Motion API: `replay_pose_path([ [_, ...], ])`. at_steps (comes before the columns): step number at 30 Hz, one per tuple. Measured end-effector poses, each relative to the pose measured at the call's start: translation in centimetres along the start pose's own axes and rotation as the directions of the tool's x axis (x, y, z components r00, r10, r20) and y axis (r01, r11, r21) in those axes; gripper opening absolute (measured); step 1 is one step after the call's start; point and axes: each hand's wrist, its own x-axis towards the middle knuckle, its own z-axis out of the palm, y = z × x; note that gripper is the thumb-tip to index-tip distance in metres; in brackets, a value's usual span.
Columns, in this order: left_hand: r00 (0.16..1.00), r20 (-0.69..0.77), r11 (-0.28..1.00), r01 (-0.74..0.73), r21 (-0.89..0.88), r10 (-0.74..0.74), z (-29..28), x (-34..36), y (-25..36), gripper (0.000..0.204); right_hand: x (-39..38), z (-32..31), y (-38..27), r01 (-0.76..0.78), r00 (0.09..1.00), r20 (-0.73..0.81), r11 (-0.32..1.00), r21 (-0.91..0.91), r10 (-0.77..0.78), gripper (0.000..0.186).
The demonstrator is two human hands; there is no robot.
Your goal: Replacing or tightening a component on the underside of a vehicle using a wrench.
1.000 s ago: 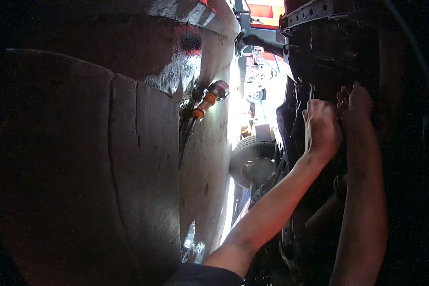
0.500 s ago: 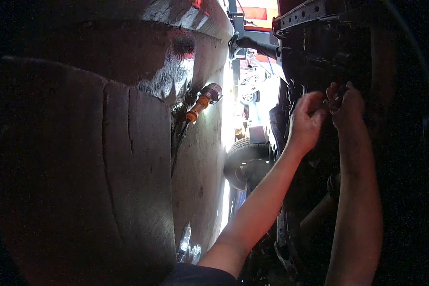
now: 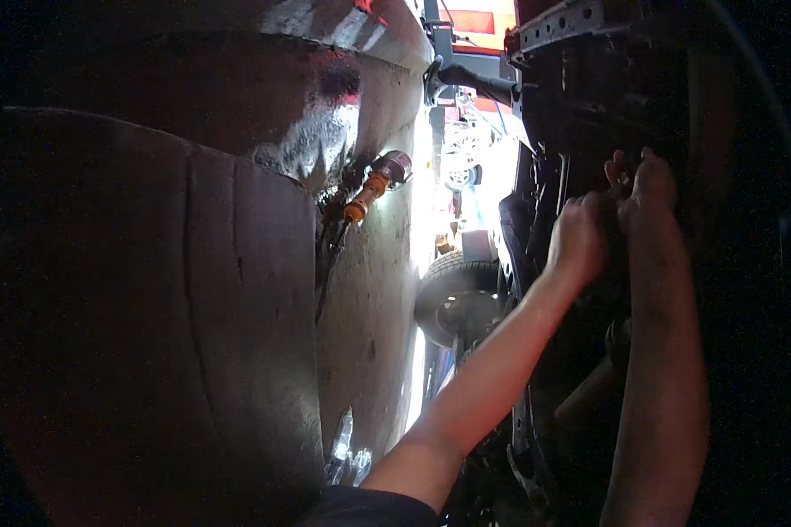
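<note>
Both my arms reach up against the dark underside of a vehicle (image 3: 589, 114). My left hand (image 3: 580, 235) is closed, with its fingers curled toward my right hand and the fingertips in shadow. Just beside it, my right hand (image 3: 649, 186) is raised with bent fingers around something small and dark at the vehicle's underside. Poor light hides what either hand grips. I cannot tell whether the two hands touch the same part.
An orange-handled work lamp (image 3: 378, 186) with a cord lies on the stained floor (image 3: 360, 290) to the left. Beyond my left forearm stands a tyre (image 3: 457, 294). A perforated metal rail (image 3: 561, 26) runs along the upper right. Crumpled clear plastic (image 3: 343, 448) lies low near my sleeve.
My left hand has moved slightly down, and its fingers, apart and blurred before, are now curled closed. My right hand stays in nearly the same place.
</note>
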Motion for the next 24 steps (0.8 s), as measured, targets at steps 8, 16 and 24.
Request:
replay_pose_path([
  [8,0.992,-0.090,0.988,-0.078,0.134,0.091,-5.5,1.5,-0.8,0.019,-8.8,9.6,-32.6,-0.552,0.634,0.155,0.304,0.777,0.757,0.020],
  [16,0.932,0.123,0.787,0.355,-0.504,-0.341,-4.4,0.8,-0.2,0.017,-7.9,9.9,-30.6,-0.578,0.659,0.199,0.319,0.752,0.726,0.024],
  [24,0.805,0.406,0.888,0.459,0.034,-0.432,-1.9,2.0,-8.3,0.030,-9.1,10.6,-35.5,-0.611,0.623,0.215,0.296,0.734,0.752,0.026],
])
